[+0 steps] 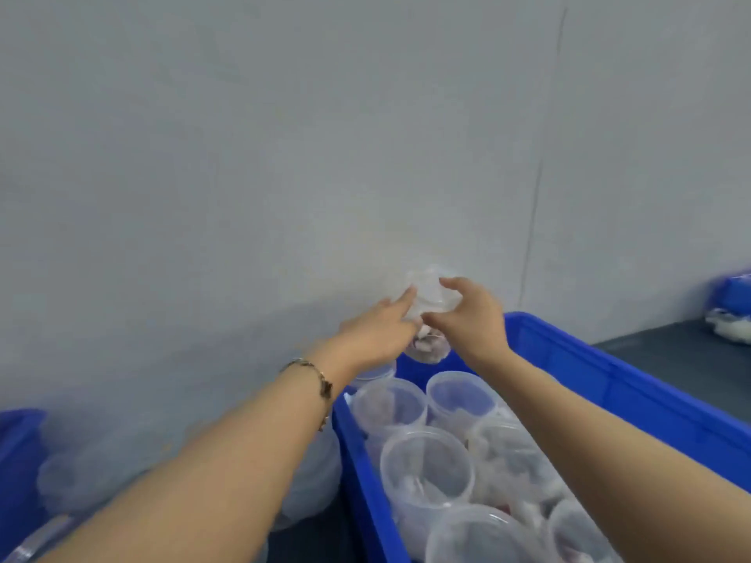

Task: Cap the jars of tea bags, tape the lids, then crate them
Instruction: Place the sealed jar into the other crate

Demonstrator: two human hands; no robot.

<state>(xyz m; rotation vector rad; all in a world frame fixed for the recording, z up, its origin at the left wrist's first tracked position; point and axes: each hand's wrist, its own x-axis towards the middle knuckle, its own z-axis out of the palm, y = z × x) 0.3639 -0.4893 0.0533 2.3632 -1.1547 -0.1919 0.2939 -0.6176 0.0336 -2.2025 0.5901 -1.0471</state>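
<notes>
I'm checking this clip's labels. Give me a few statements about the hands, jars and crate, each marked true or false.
1. Both hands hold one clear jar above the far end of the crate. True: the left hand and right hand grip the jar over the blue crate.
2. The crate is red. False: it is blue.
3. Several clear jars already stand in the crate. True: for example one jar in the crate.
4. The bracelet is on the right wrist. False: the bracelet is on the left wrist.
5. The held jar rests on the table. False: it is held up in the air, in front of the grey wall.
</notes>
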